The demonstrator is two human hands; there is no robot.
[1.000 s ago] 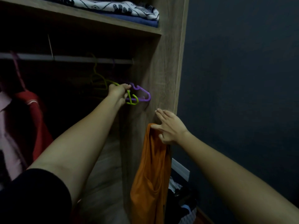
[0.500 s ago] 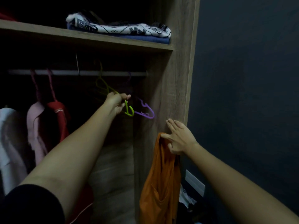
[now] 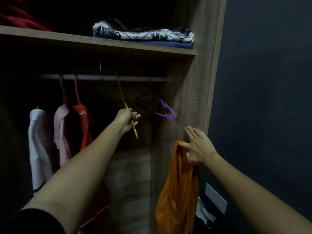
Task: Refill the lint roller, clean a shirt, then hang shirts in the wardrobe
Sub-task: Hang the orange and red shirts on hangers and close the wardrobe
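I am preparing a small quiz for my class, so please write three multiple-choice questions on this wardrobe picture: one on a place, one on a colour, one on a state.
1. Where does the patterned cloth lie?
A. on the rail
B. on the shelf, atop a folded blue cloth
C. on the floor

2. What colour is the hanger in the left hand?
A. purple
B. green
C. white

3. How is the orange shirt?
A. on a hanger on the rail
B. folded on the shelf
C. hanging loose from the right hand

Answers: 1 B, it lies on the blue cloth on the shelf board. 2 B, a green bar passes through that hand. 3 C, the thumb and a finger pinch its top and no hanger is in it.
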